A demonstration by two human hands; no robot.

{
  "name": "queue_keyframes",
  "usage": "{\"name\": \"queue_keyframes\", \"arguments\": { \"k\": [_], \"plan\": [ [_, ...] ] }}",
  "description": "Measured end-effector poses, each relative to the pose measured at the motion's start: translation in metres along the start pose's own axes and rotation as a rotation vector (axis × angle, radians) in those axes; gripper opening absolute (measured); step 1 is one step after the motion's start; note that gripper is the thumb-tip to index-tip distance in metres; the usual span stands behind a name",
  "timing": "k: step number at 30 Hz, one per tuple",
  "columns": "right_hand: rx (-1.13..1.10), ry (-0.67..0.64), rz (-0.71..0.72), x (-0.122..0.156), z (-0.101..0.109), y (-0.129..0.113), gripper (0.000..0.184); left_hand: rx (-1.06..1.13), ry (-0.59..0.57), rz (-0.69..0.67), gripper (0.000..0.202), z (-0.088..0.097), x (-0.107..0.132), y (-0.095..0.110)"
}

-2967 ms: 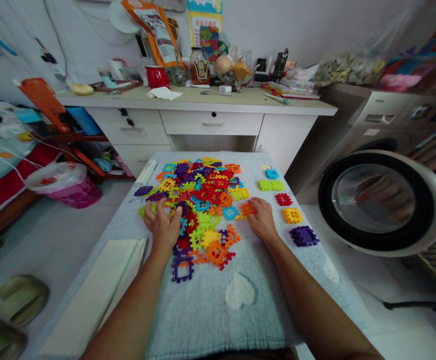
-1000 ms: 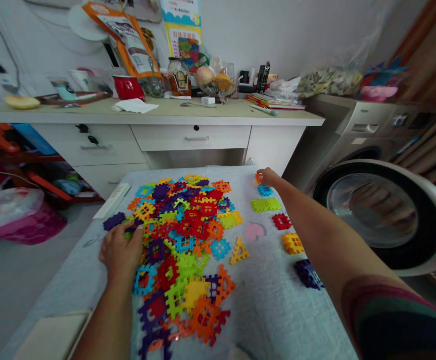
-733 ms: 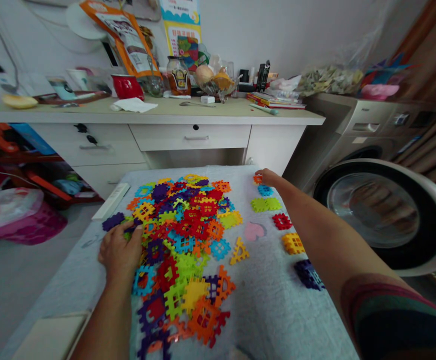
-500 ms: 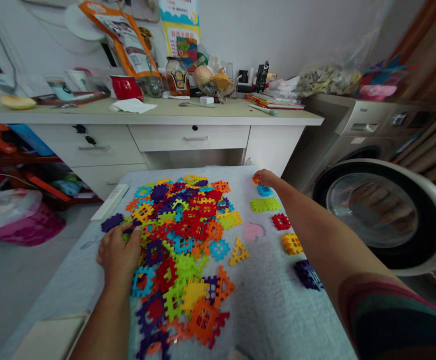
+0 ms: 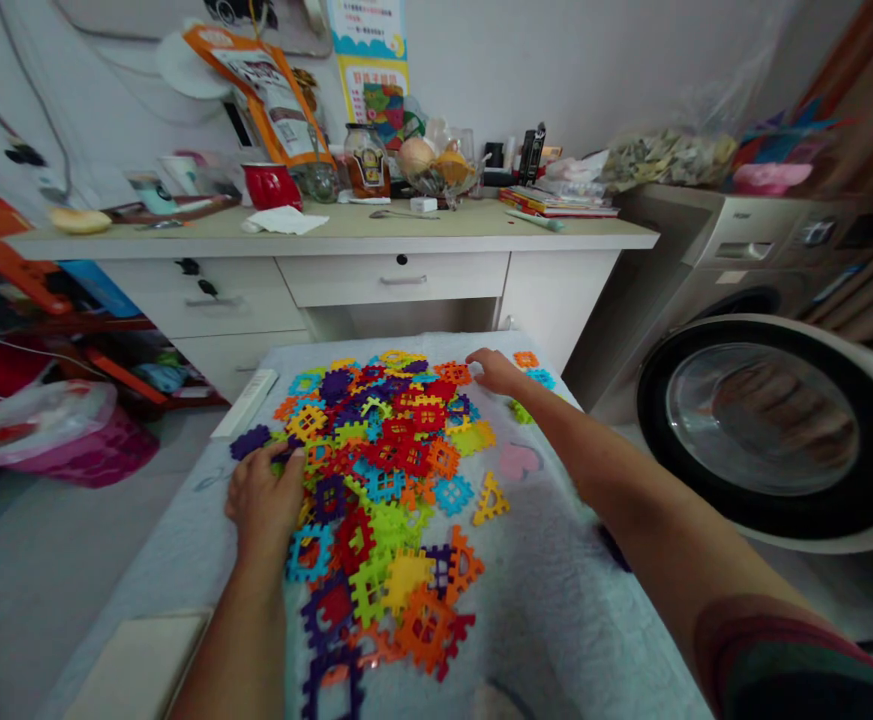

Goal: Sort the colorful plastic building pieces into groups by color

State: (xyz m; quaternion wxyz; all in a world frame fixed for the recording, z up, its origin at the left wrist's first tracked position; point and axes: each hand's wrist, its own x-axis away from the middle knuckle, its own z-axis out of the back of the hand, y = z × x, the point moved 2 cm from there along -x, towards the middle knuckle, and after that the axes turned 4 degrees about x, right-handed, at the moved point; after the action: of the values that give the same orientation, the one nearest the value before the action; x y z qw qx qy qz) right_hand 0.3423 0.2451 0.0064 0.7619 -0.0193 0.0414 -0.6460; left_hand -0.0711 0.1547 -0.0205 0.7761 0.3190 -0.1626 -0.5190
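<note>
A heap of colourful plastic interlocking building pieces point(image 5: 398, 455) covers much of the cloth-covered table point(image 5: 556, 560). My left hand point(image 5: 265, 495) rests at the heap's left edge, thumb apart from the curved fingers, over green and dark purple pieces. A purple piece point(image 5: 249, 442) lies just beyond its fingertips. At the back right of the heap, my right hand point(image 5: 497, 372) reaches with fingers apart beside an orange piece point(image 5: 452, 373); nothing shows in its grasp. Farther right lie a single orange piece point(image 5: 526, 359), a blue piece point(image 5: 541, 378) and a green piece point(image 5: 521, 412), partly behind my right forearm.
A white cabinet point(image 5: 398, 243) stands behind the table, with jars, a red mug point(image 5: 272, 187) and books on top. On the right is a washing machine with its round door point(image 5: 762, 430) swung out. A pink bin point(image 5: 98, 440) stands on the floor at left.
My right hand has left the orange piece at the back right and moved left to the heap's edge. My left hand stays in place. The view has shifted slightly.
</note>
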Motion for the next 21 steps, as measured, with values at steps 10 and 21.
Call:
{"name": "queue_keyframes", "arguments": {
  "k": [10, 21],
  "plan": [
    [0.042, -0.061, -0.062, -0.012, -0.015, -0.021, 0.048, -0.028, -0.009, 0.004, 0.056, 0.003, 0.000, -0.001],
    [0.052, 0.043, -0.227, 0.008, 0.024, 0.034, 0.054, -0.019, -0.024, -0.009, 0.056, 0.002, 0.000, -0.006]
  ]
}}
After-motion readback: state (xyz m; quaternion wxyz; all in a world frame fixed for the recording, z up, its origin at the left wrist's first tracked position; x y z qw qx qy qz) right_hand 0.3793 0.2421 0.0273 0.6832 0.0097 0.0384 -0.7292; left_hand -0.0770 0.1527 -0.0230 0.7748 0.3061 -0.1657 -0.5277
